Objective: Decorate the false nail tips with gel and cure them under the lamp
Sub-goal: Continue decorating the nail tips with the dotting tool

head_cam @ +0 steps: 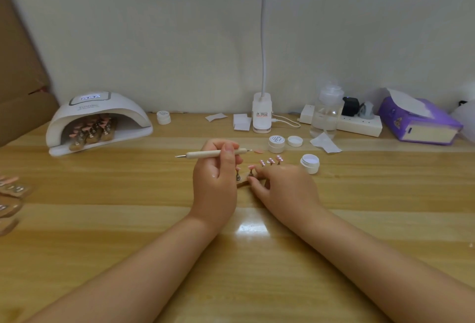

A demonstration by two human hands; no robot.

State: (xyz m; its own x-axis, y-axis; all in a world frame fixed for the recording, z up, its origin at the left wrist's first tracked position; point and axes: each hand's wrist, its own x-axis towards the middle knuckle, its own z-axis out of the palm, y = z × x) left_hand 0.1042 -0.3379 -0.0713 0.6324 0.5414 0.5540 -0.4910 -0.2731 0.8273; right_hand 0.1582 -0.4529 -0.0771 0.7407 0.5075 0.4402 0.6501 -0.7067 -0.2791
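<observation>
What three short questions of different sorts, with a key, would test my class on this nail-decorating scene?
1. True or false: the left hand holds the dotting tool.
2. What sits inside the curing lamp? A) tissues B) stands of nail tips C) nothing
3. Fill in: the gel pot by the right hand has its lid ____.

Key
1. True; its fingers curl round the tool.
2. B; stands of nail tips sit under the dome.
3. Off; the pot stands open, and a loose lid lies behind it.
</observation>
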